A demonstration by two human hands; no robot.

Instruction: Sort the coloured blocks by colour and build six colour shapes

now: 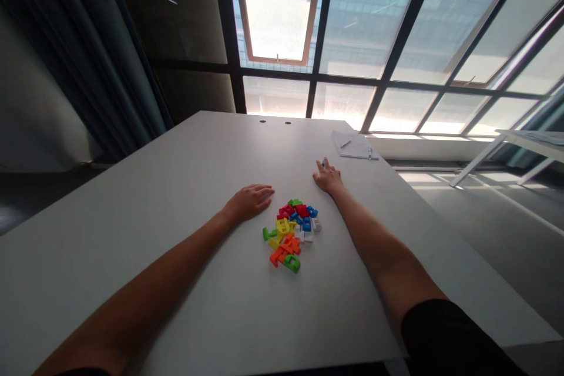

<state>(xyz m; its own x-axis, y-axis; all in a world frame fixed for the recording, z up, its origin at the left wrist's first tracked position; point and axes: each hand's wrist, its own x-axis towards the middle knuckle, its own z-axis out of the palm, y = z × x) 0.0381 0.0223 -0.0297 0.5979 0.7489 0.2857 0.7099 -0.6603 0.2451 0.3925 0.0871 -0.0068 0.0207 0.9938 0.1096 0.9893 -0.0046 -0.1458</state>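
Observation:
My left hand (251, 202) lies palm down on the white table (211, 153), its fingers stretched out and holding nothing. Just right of it is a loose pile of small plastic pieces: green (291, 263), orange (288, 245), yellow (282, 226), red (302, 210), blue (306, 224) and white (316, 224). Some look like letters or blocks. Beyond the pile, my right hand (328, 177) reaches forward, low over the table. A small blue plastic piece (324, 163) shows between its fingertips, mostly hidden by the fingers.
White paper (350, 144) with a pen (370, 153) on it lies at the table's far right corner. Two round holes (288, 123) sit near the far edge. Windows (282, 23) rise behind, a curtain (79, 41) hangs left, and another white table (533, 142) stands right.

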